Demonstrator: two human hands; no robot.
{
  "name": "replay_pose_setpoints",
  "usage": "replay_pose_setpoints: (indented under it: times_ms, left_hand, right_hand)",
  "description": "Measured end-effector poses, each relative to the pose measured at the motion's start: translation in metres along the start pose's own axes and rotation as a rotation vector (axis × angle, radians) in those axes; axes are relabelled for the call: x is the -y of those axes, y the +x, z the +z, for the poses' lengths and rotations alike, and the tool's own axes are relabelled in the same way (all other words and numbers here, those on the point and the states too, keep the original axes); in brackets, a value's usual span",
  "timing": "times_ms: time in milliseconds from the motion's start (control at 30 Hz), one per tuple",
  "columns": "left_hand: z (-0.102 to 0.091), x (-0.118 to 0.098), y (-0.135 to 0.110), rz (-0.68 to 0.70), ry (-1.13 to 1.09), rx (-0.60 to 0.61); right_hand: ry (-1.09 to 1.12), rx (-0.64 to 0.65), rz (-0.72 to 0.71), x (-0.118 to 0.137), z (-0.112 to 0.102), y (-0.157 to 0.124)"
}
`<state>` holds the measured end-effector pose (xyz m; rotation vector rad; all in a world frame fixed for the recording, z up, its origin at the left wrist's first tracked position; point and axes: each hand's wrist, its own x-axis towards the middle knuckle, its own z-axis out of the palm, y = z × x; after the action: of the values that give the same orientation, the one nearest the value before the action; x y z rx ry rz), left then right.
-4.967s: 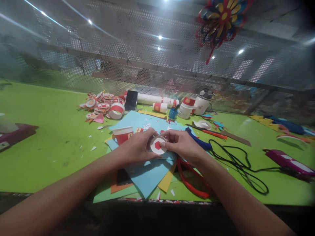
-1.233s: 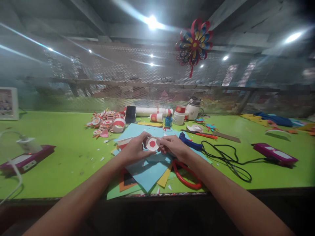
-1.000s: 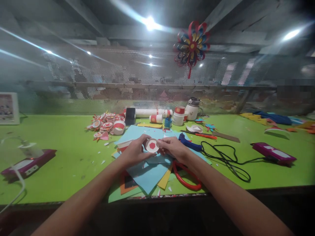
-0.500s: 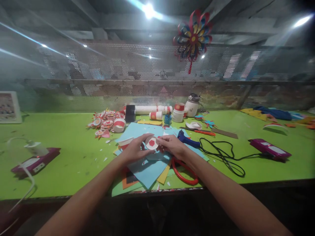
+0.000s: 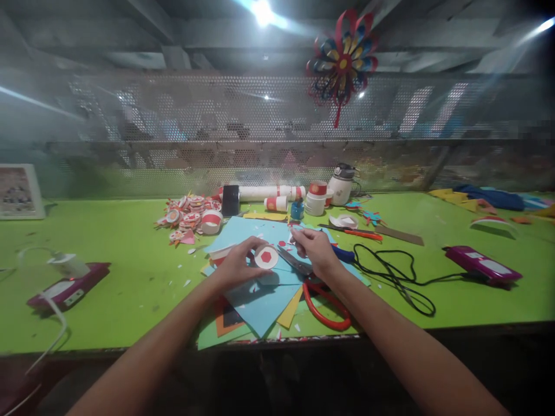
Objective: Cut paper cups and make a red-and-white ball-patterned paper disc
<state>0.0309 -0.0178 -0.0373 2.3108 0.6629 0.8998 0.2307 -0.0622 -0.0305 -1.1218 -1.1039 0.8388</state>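
Observation:
My left hand grips a small white paper cup tipped toward me, its round base bearing a red hexagon. My right hand has come off the cup and hovers a little to its right, fingers pinched; whether anything is in them I cannot make out. Both hands are above a pile of coloured paper sheets, mostly light blue. Red-handled scissors lie just under and in front of my right wrist, blades pointing up-left.
The green table carries a heap of red-and-white discs, a phone, stacked paper cups, a white bottle, a blue glue gun with black cord, and purple devices. A mesh screen stands behind.
My right hand let go of the cup and moved up and to the right, uncovering the scissor blades. My left hand keeps the cup in place.

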Motion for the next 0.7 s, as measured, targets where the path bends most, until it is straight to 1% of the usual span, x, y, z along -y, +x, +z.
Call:
replay_pose_setpoints:
  times_ms: [167,367,500,700]
  left_hand:
    - [-0.001,-0.002,0.001,-0.022,0.028,-0.003]
    - [-0.001,0.002,0.000,0.006,-0.001,0.034]
    - [-0.001,0.005,0.000,0.008,-0.016,0.057]
    - [-0.001,0.002,0.001,-0.023,-0.012,0.066]
  right_hand:
    - [-0.021,0.002,0.021,-0.001,0.001,-0.001]
    - [-0.055,0.106,0.082,-0.004,0.007,-0.007]
    - [-0.085,0.171,0.086,-0.006,0.009,-0.010]
    - [-0.118,0.183,0.076,-0.008,0.009,-0.010]
